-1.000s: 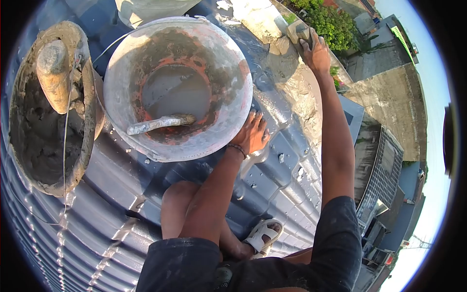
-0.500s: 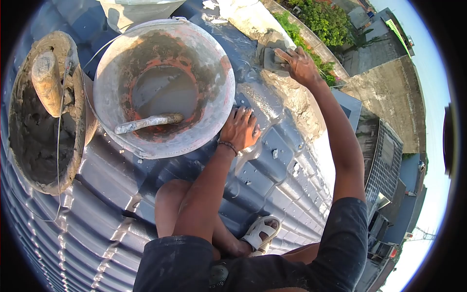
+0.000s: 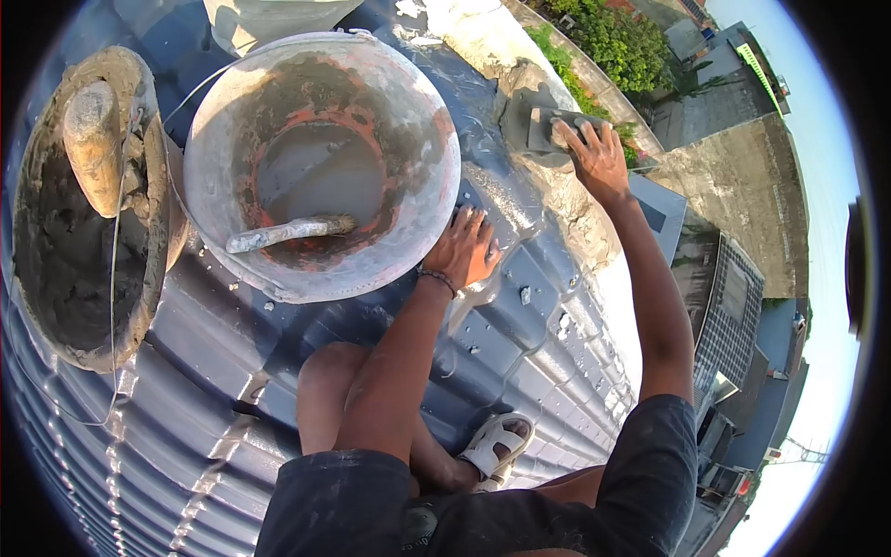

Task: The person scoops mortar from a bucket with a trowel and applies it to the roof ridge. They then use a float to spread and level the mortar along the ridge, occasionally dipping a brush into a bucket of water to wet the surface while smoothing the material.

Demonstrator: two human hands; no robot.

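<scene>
My right hand (image 3: 599, 162) is closed round the grip of a dark, flat plastering float (image 3: 541, 130). The float's plate lies against the grey mortar (image 3: 566, 197) along the roof's edge. My left hand (image 3: 461, 249) rests on the dark roof tiles (image 3: 506, 311) with its fingers apart, close beside a large bucket (image 3: 209, 162). Inside that bucket is murky grey water, and a brush (image 3: 290, 232) with a pale, crusted handle leans there. To its left, a mortar-caked bucket (image 3: 148, 306) holds wet grey mortar and a tool whose worn wooden handle (image 3: 93, 148) sticks up.
Another pale container (image 3: 269, 20) stands behind the large bucket. Small mortar crumbs (image 3: 526, 295) are scattered over the tiles. My sandalled foot (image 3: 499, 446) is on the sloping roof. Beyond the edge, far below, are trees (image 3: 617, 42), walls and other roofs (image 3: 733, 297).
My right hand and the float have shifted a little to the right and down along the mortar. My left hand stays on the tiles. The view has tilted slightly.
</scene>
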